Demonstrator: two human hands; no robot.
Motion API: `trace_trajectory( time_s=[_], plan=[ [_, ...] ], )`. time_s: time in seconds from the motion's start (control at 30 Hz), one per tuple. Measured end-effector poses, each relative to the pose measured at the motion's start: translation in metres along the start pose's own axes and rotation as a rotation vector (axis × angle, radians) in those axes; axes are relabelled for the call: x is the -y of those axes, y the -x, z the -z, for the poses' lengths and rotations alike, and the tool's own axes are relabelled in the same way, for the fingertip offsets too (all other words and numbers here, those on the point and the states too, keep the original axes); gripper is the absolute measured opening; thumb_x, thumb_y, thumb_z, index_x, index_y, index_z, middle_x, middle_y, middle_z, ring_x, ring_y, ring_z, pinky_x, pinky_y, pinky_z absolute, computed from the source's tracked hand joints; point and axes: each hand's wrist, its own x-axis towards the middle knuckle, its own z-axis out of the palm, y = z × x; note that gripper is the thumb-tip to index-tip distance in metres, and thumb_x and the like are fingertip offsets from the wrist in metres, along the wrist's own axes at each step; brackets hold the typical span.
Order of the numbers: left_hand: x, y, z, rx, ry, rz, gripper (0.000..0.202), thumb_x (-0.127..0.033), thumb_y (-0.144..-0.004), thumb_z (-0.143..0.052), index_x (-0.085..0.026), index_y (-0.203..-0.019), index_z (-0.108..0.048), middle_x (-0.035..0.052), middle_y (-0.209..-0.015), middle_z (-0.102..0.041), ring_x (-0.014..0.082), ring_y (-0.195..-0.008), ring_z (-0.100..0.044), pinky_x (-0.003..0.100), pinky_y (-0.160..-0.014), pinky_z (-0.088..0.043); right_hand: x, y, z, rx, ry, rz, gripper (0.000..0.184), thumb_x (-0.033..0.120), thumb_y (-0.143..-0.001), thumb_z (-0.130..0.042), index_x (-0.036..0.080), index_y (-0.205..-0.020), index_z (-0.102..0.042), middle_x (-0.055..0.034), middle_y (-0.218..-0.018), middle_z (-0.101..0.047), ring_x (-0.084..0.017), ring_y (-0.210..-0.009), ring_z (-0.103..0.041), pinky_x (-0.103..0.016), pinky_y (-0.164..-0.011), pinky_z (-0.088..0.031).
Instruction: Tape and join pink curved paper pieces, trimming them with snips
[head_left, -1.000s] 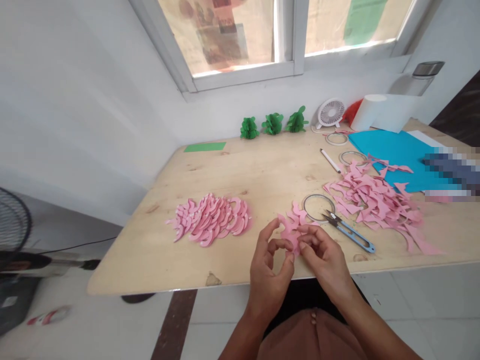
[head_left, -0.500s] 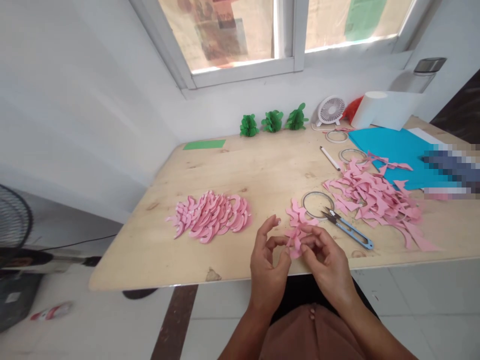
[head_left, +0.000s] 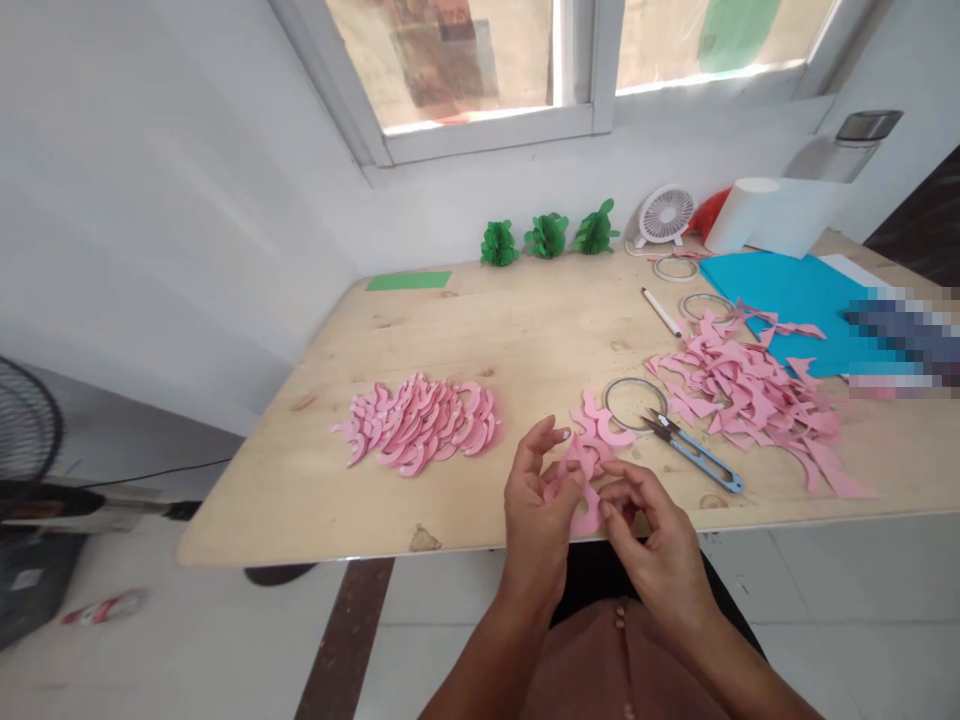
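Over the table's front edge, my left hand (head_left: 538, 515) pinches a curved pink paper cutout (head_left: 587, 516) between thumb and fingers. My right hand (head_left: 656, 535) has its thumb and fingertips closed at the right edge of that cutout. Part of the piece is hidden behind my left fingers. Just beyond lie a few loose pink cutouts (head_left: 596, 425), beside a thin metallic ring (head_left: 636, 404). Blue-handled thread snips (head_left: 697, 452) rest right of them, their tips near the ring.
Overlapping pink cutouts (head_left: 435, 425) lie to the left. Pink scraps (head_left: 750, 385) spread at right, partly over blue sheets (head_left: 780, 290). A marker (head_left: 661, 312), more rings, a small white fan (head_left: 666, 215), green paper trees (head_left: 547, 236) and a green strip (head_left: 409, 281) stand or lie farther back.
The held pink cutout has come slightly lower and nearer me, showing more of its face. My left fingers have closed in more over it. The camera view has shifted a little.
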Motion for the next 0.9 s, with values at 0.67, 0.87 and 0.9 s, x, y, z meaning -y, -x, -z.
trace_trajectory(
  time_s=[0.67, 0.87, 0.9],
  plan=[
    [0.007, 0.015, -0.004, 0.23, -0.037, -0.055, 0.056, -0.012, -0.077, -0.062, -0.028, -0.129, -0.047, 0.0083, -0.122, -0.057, 0.0121, -0.079, -0.066, 0.024, -0.07, -0.055, 0.004, -0.028, 0.02, -0.092, -0.023, 0.059, 0.016, 0.03, -0.085, -0.055, 0.02, -0.094, -0.064, -0.0036, -0.083, -0.066, -0.016, -0.07, -0.059, -0.027, -0.064, -0.048],
    [0.009, 0.015, -0.003, 0.273, -0.156, -0.111, 0.059, -0.012, -0.08, -0.058, -0.033, -0.134, -0.043, 0.0077, -0.131, -0.054, 0.0111, -0.079, -0.066, 0.027, -0.076, -0.056, 0.006, -0.034, 0.022, -0.06, 0.052, 0.138, 0.013, 0.026, -0.085, -0.054, 0.021, -0.09, -0.065, -0.0024, -0.078, -0.065, -0.016, -0.067, -0.057, -0.027, -0.062, -0.046],
    [0.009, 0.015, -0.003, 0.277, -0.161, -0.114, 0.06, -0.012, -0.08, -0.058, -0.034, -0.134, -0.043, 0.0074, -0.131, -0.054, 0.0114, -0.08, -0.066, 0.027, -0.076, -0.056, 0.006, -0.034, 0.023, -0.06, 0.059, 0.145, 0.013, 0.026, -0.085, -0.054, 0.021, -0.089, -0.065, -0.0025, -0.078, -0.065, -0.016, -0.068, -0.057, -0.027, -0.062, -0.046]
  ],
)
